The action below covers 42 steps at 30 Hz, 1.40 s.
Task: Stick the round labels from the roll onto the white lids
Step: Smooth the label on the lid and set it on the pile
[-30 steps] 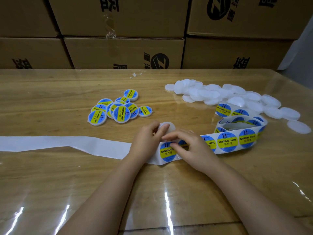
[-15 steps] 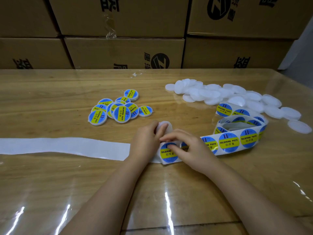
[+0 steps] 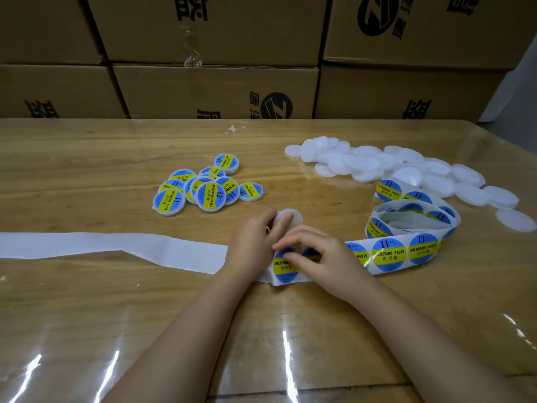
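My left hand [image 3: 253, 242] holds a plain white lid [image 3: 293, 216] between thumb and fingers, just above the label strip. My right hand [image 3: 322, 257] has its curled fingertips on the first blue-and-yellow round label [image 3: 286, 269] at the strip's end; the fingers cover the label's top edge. The label roll [image 3: 412, 228] lies loosely uncoiled to the right. A pile of plain white lids [image 3: 377, 167] spreads along the far right. Several labelled lids [image 3: 203, 187] sit in a cluster at the left centre.
Empty white backing paper [image 3: 101, 245] trails left across the wooden table [image 3: 87, 315], which has a glossy clear cover. Stacked cardboard boxes [image 3: 215, 88] wall off the table's far edge.
My left hand with the lid and the strip's end have crept slightly left. My right fingers have curled more tightly over the first label's upper edge.
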Motion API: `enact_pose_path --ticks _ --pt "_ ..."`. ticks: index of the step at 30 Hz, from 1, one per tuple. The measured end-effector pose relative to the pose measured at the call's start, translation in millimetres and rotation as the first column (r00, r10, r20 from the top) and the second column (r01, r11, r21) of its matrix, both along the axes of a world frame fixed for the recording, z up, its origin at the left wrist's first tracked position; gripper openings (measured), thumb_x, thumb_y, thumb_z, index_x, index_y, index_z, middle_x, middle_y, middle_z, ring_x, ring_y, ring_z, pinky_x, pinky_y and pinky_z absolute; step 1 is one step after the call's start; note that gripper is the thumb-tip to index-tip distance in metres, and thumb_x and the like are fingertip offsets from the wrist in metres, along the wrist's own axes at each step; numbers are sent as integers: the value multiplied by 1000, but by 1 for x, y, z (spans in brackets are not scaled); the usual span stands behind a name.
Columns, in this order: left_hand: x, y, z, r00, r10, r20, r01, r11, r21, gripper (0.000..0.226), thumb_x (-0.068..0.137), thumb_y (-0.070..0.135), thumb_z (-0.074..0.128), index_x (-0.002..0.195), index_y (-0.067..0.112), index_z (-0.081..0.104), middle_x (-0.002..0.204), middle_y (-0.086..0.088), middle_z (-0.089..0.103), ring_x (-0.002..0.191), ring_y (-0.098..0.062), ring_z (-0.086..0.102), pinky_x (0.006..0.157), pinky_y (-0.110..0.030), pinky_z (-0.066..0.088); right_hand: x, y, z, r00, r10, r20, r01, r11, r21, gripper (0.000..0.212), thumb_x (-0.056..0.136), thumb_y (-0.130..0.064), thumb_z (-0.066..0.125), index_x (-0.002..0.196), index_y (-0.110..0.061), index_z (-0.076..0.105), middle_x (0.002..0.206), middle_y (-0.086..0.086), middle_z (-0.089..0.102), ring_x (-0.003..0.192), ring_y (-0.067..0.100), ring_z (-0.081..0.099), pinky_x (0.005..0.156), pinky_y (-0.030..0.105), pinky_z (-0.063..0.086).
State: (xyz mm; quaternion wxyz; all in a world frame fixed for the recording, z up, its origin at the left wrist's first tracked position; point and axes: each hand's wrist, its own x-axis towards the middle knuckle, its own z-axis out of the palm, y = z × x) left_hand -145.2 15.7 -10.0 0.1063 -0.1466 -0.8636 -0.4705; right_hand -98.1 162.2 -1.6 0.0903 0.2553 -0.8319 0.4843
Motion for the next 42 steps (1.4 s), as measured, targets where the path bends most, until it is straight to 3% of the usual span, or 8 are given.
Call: enact_pose_path --ticks 6,9,12,17,22,29,34,42 --pt "-3 1 -2 998 37 44 -39 998 40 35 93 28 55 66 8 46 56 -6 47 54 -14 37 57 -37 35 -2 3 1 985 -52 -162 58 998 33 5 82 -5 70 83 -9 70 92 -5 64 90 9 60 80 21 44" --pt "-5 0 -3 992 44 116 -56 993 104 16 90 19 55 75 14 56 66 -9 61 58 -17 51 62 -37 45 -4 6 2 976 -153 -156 149 988 -40 7 81 -5 71 81 -12 71 96 -3 61 97 15 59 87 29 45" --pt "-5 -1 -1 977 2 214 -58 966 253 17 89 13 56 80 27 59 70 -4 66 63 -20 62 64 -38 51 -6 8 6 965 -236 -115 217 964 -155 13 80 -3 71 79 -15 71 94 -2 61 96 19 58 87 32 45" --pt "-4 -1 4 937 -212 276 -32 739 673 16 92 0 55 101 11 63 84 -11 70 76 -24 64 78 -39 52 -7 13 14 944 -325 60 324 874 -362 25 83 1 66 76 -23 67 78 -7 66 82 13 62 74 24 48" --pt "-1 -2 6 898 -341 279 70 736 673 14 89 7 61 101 12 68 88 -8 74 77 -16 70 66 -24 55 -8 16 20 914 -337 224 404 731 -550 15 87 -3 63 84 -17 68 73 -13 71 71 -3 64 66 11 48" --pt "2 -2 7 875 -410 258 141 726 673 16 87 9 63 91 21 73 85 -4 75 76 -11 70 63 -19 52 -11 16 15 883 -406 234 468 732 -495 11 88 -6 63 86 -15 68 72 -15 71 68 -4 64 63 11 48" --pt "1 -2 6 884 -401 238 155 735 660 14 86 11 64 95 19 71 85 -1 75 77 -8 69 64 -17 51 -12 15 10 864 -444 237 503 751 -428 15 88 -11 64 84 -24 68 81 -4 73 79 11 69 73 25 56" --pt "0 -1 6 891 -400 214 182 748 638 15 87 9 62 98 18 69 87 2 75 84 -6 69 71 -14 49 -18 11 7 860 -461 220 511 776 -370 20 88 -13 64 83 -32 67 80 -10 72 81 9 68 76 31 57"
